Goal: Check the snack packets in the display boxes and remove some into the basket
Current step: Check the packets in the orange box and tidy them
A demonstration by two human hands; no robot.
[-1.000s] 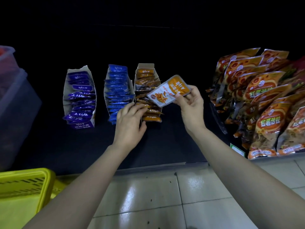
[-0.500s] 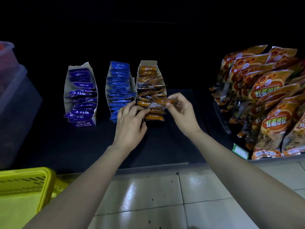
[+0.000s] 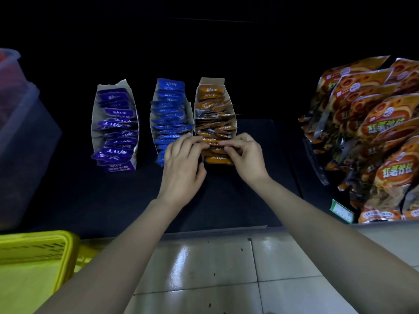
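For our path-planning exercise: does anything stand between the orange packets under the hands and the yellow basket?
Only the person's own left hand and forearm cross the line from the orange packets down to the yellow basket at lower left; nothing else visible does.

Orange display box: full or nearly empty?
Full: orange packets fill the orange display box from back flap to front edge, where the left hand and right hand touch them.

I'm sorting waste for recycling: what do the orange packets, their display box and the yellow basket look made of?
Orange packets: likely plastic or foil film, glossy printed faces, thin bent edges.
Display box: seemingly cardboard, matte pale inside, folded upright back flap.
Yellow basket: probably moulded plastic, smooth rim, slotted wall.
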